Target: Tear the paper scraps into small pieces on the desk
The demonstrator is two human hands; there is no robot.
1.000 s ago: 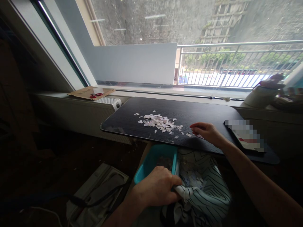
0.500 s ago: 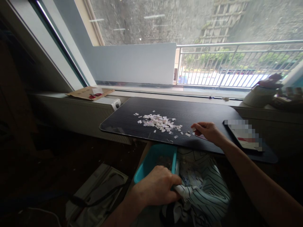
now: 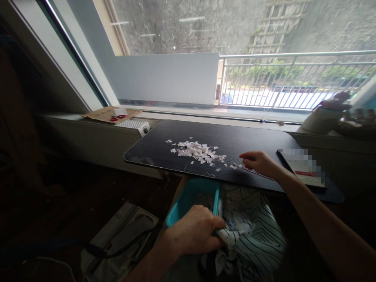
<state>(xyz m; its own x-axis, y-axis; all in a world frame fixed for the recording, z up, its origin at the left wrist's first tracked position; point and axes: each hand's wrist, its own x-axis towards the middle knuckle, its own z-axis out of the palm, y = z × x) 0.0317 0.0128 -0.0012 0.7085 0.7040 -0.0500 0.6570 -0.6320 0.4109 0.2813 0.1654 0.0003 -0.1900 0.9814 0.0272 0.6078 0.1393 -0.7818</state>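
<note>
My left hand (image 3: 199, 229) is closed on the gathered edge of a pale cloth with dark wavy lines (image 3: 264, 239). Small paper scraps (image 3: 239, 219) lie in a hollow of that cloth. On the dark table, my right hand (image 3: 258, 162) hovers just right of a loose pile of small white paper pieces (image 3: 198, 152). Its fingers are partly bent and slightly apart, and no piece shows between them. A thin pinkish flat item (image 3: 251, 170) lies under this hand, with a few single pieces by the fingertips.
Left of the cloth, a teal plastic bin (image 3: 183, 199) holds some scraps below the edge of the table (image 3: 235, 135). A dark-edged flat object (image 3: 305, 172), partly blurred out, lies at the right. Red scissors (image 3: 118, 117) rest on brown paper (image 3: 101, 114) on the sill.
A small white piece that was pinched in my right fingers no longer shows there, and the fingers have loosened. My left hand stays on the cloth.
</note>
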